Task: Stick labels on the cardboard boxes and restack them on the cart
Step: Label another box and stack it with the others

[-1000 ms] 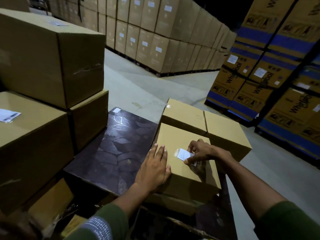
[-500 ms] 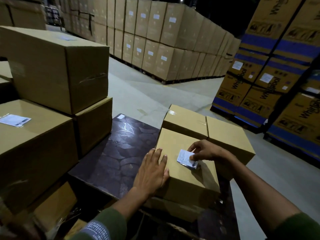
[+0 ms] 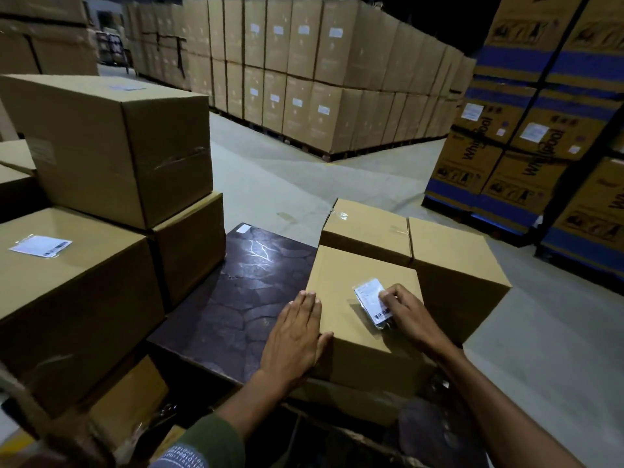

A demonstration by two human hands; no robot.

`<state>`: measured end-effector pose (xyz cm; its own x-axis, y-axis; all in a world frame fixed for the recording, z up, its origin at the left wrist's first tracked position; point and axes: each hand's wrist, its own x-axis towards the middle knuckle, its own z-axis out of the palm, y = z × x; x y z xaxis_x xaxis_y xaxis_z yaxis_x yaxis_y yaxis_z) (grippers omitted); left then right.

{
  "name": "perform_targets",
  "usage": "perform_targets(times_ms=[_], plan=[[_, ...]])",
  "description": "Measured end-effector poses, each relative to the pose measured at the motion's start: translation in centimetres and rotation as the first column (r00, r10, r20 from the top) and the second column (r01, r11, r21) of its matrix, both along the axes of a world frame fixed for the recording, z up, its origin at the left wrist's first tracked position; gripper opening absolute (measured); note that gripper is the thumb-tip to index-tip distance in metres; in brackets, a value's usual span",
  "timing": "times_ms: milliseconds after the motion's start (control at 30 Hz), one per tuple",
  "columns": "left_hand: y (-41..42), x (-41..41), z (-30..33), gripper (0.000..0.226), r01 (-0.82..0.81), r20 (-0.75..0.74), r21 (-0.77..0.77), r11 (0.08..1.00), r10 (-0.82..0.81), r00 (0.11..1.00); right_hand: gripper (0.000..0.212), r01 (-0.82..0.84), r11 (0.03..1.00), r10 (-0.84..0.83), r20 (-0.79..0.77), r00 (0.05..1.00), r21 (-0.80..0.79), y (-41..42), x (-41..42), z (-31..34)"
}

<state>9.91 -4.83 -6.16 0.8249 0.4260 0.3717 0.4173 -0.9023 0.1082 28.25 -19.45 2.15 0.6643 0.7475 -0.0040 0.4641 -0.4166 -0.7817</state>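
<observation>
Warehouse aisle lined with stacked cartons, a dark cart deck in front.

At the deck's right edge sits a cardboard box; the left hand lies flat with straight fingers on its near left corner, while the right hand curls its fingers onto a white label on the box top. Two more boxes stand behind it, labelled boxes stacked at the left.

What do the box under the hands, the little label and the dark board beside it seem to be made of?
Box: plain brown cardboard, matte, with sharp folded edges.
Label: likely printed white paper with a barcode inside a clear glossy plastic sleeve; its edges glint.
Dark board: hard, glossy sheet, perhaps laminate or coated plywood, which mirrors an overhead light; the exact material is unclear.
</observation>
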Motion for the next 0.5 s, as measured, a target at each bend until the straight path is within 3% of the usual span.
perform_targets(times_ms=[267,500], plan=[[0.0,-0.1,-0.1,0.070,-0.008,-0.013,0.031,0.999,0.009,1.000,0.030,-0.099,0.995,0.099,0.051,0.994,0.001,3.4,0.3,-0.3],[0.0,0.1,-0.3,0.067,-0.009,-0.012,0.046,0.999,0.010,1.000,0.031,-0.198,0.980,0.197,0.114,0.974,-0.002,-1.3,1.2,-1.3]])
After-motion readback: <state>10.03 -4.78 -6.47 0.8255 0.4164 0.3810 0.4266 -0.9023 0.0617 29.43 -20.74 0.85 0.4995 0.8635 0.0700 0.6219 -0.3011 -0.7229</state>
